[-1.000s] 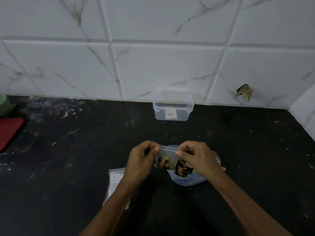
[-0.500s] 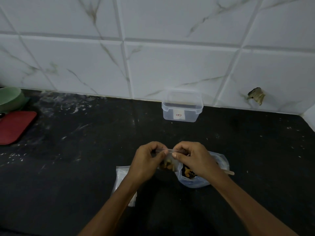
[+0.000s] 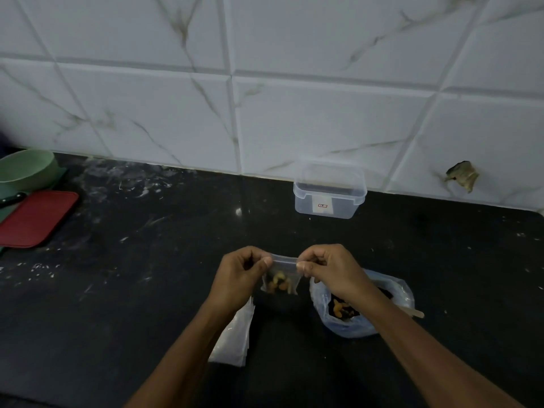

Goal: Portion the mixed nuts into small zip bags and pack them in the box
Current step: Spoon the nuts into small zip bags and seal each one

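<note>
Closest to the person, a flat stack of empty zip bags (image 3: 235, 337) lies on the black countertop (image 3: 147, 290), partly under the left forearm and just below-left of the small zip bag.

That small zip bag (image 3: 282, 278) is the thing to watch. It's held up off the counter between both hands, with a little clump of mixed nuts (image 3: 279, 284) sitting in the bottom. The left hand (image 3: 240, 275) pinches the bag's top left corner between thumb and curled fingers, and the right hand (image 3: 326, 272) does the same at the top right corner, so the zip strip is stretched straight between them. Can't tell if the seal is actually closed.

Just right of the small bag, under the right wrist, sits a bigger clear plastic bag (image 3: 365, 307), open on top, with more nuts in it. A wooden stick (image 3: 412, 312) pokes out its right side.

Well beyond the small bag, up against the marble-look tiled wall (image 3: 294, 113), there's a clear plastic box (image 3: 329, 192) with a small label on its front. Looks open, no lid on it as far as I can see.

Far off to the left of the small bag: a red cutting board (image 3: 35, 217) and behind it a green bowl (image 3: 28, 169). The wall right of the box has a chipped hole (image 3: 462, 178).
</note>
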Tool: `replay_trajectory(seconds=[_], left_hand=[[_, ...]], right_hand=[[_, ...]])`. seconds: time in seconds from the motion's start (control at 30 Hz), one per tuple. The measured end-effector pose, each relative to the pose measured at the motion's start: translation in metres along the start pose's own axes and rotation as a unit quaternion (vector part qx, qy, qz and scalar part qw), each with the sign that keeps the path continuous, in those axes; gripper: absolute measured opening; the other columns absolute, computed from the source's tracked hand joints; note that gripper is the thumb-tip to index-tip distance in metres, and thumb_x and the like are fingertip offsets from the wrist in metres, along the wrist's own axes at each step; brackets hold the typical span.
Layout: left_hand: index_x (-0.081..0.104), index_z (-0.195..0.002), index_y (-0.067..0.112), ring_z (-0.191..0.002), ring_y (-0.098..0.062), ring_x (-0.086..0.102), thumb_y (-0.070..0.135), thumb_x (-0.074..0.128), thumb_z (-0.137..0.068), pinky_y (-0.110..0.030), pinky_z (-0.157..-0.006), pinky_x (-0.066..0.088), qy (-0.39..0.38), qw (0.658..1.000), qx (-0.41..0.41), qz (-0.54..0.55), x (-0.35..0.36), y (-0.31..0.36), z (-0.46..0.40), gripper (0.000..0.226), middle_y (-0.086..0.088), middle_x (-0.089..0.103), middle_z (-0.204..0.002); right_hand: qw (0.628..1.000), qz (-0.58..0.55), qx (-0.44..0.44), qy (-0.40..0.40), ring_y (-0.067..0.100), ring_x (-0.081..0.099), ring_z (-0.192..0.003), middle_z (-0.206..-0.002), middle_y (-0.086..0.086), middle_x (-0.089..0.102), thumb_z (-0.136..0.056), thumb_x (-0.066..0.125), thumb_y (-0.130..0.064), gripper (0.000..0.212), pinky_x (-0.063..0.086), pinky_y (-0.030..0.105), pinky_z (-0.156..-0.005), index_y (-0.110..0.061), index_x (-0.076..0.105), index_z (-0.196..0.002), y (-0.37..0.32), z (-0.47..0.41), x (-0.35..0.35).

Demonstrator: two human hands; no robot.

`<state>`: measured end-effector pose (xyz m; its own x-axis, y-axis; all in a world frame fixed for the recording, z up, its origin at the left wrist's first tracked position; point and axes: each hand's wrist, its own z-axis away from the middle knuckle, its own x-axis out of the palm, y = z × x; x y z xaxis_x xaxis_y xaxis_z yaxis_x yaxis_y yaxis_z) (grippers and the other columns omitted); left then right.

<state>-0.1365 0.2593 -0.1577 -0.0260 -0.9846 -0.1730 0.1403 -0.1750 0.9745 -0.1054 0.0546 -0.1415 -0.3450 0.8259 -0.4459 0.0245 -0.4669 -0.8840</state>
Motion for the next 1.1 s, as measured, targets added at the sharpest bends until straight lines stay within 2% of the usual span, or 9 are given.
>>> replay_trajectory(seconds=[0.2, 0.3, 0.47, 0.6, 0.7, 0.8, 0.87, 0.97, 1.1], left_hand=[[0.067, -0.096, 0.011, -0.084, -0.015, 0.071, 0.014, 0.056, -0.096, -0.026, -0.071, 0.057, 0.018, 0.999, -0.042, -0.01, -0.02, -0.007, -0.036, 0.011, -0.006, 0.07, -0.095], [0.067, -0.092, 0.011, -0.072, -0.011, 0.068, 0.015, 0.057, -0.096, -0.02, -0.062, 0.052, 0.024, 0.996, -0.064, -0.052, -0.03, -0.015, -0.066, 0.011, -0.004, 0.07, -0.086], [0.066, -0.08, 0.008, -0.054, -0.012, 0.054, 0.008, 0.057, -0.096, -0.018, -0.046, 0.047, 0.048, 0.989, -0.121, -0.065, -0.033, -0.035, -0.107, 0.019, -0.006, 0.059, -0.065], [0.068, -0.092, 0.0, -0.053, -0.016, 0.05, 0.011, 0.057, -0.097, -0.025, -0.05, 0.046, 0.062, 0.981, -0.177, -0.043, -0.03, -0.053, -0.123, 0.017, -0.008, 0.054, -0.061], [0.067, -0.085, 0.006, -0.057, -0.017, 0.054, 0.01, 0.057, -0.097, -0.028, -0.055, 0.051, 0.076, 0.979, -0.188, -0.032, -0.03, -0.058, -0.129, 0.016, -0.008, 0.057, -0.063], [0.068, -0.096, 0.007, -0.068, -0.016, 0.061, 0.009, 0.055, -0.098, -0.028, -0.063, 0.056, 0.076, 0.978, -0.192, -0.038, -0.034, -0.059, -0.129, 0.013, -0.007, 0.063, -0.074], [0.068, -0.109, 0.01, -0.085, -0.018, 0.066, 0.011, 0.055, -0.098, -0.033, -0.077, 0.059, 0.074, 0.977, -0.189, -0.066, -0.04, -0.065, -0.127, 0.017, -0.007, 0.067, -0.091], [0.064, -0.123, 0.015, -0.101, -0.02, 0.065, 0.018, 0.057, -0.097, -0.042, -0.093, 0.055, 0.08, 0.976, -0.168, -0.111, -0.052, -0.068, -0.113, 0.027, -0.006, 0.067, -0.113], [0.062, -0.124, 0.015, -0.099, -0.015, 0.065, 0.014, 0.052, -0.099, -0.036, -0.09, 0.055, 0.098, 0.984, -0.111, -0.101, -0.061, -0.057, -0.081, 0.027, 0.0, 0.066, -0.106]], right_hand=[[0.995, -0.07, 0.075, 0.008, 0.013, 0.07, -0.086, -0.092, 0.001, 0.071, -0.091, 0.062, -0.015, 0.006, 0.059, 0.035, -0.08, -0.017, 0.067, -0.089, 0.0, -0.044, 0.026], [0.976, -0.147, 0.159, -0.006, 0.019, 0.073, -0.082, -0.098, 0.009, 0.07, -0.095, 0.056, -0.013, 0.007, 0.06, 0.033, -0.069, -0.013, 0.062, -0.098, -0.003, -0.067, 0.038], [0.957, -0.195, 0.215, 0.002, 0.024, 0.072, -0.074, -0.09, 0.013, 0.069, -0.098, 0.05, -0.012, 0.009, 0.06, 0.033, -0.062, -0.007, 0.058, -0.099, 0.005, -0.098, 0.058], [0.943, -0.193, 0.27, 0.029, 0.025, 0.071, -0.079, -0.098, 0.016, 0.068, -0.098, 0.048, -0.01, 0.011, 0.061, 0.034, -0.064, -0.009, 0.058, -0.099, 0.019, -0.116, 0.072], [0.938, -0.194, 0.28, 0.063, 0.026, 0.071, -0.081, -0.092, 0.014, 0.066, -0.096, 0.048, -0.005, 0.013, 0.061, 0.035, -0.067, -0.01, 0.06, -0.092, 0.029, -0.124, 0.081], [0.937, -0.191, 0.279, 0.083, 0.023, 0.069, -0.081, -0.1, 0.016, 0.066, -0.094, 0.052, -0.002, 0.016, 0.061, 0.033, -0.067, -0.008, 0.06, -0.106, 0.035, -0.126, 0.084], [0.952, -0.116, 0.267, 0.099, 0.022, 0.068, -0.085, -0.107, 0.013, 0.064, -0.092, 0.057, -0.005, 0.022, 0.061, 0.035, -0.07, -0.012, 0.059, -0.113, 0.035, -0.121, 0.083], [0.974, 0.112, 0.16, 0.114, 0.014, 0.064, -0.087, -0.102, 0.0, 0.066, -0.091, 0.061, -0.016, 0.017, 0.056, 0.031, -0.072, -0.021, 0.061, -0.107, 0.025, -0.095, 0.085], [0.976, 0.213, 0.03, -0.027, 0.015, 0.064, -0.09, -0.098, -0.001, 0.068, -0.088, 0.062, -0.023, 0.01, 0.054, 0.036, -0.078, -0.022, 0.068, -0.097, 0.004, -0.038, 0.104]])
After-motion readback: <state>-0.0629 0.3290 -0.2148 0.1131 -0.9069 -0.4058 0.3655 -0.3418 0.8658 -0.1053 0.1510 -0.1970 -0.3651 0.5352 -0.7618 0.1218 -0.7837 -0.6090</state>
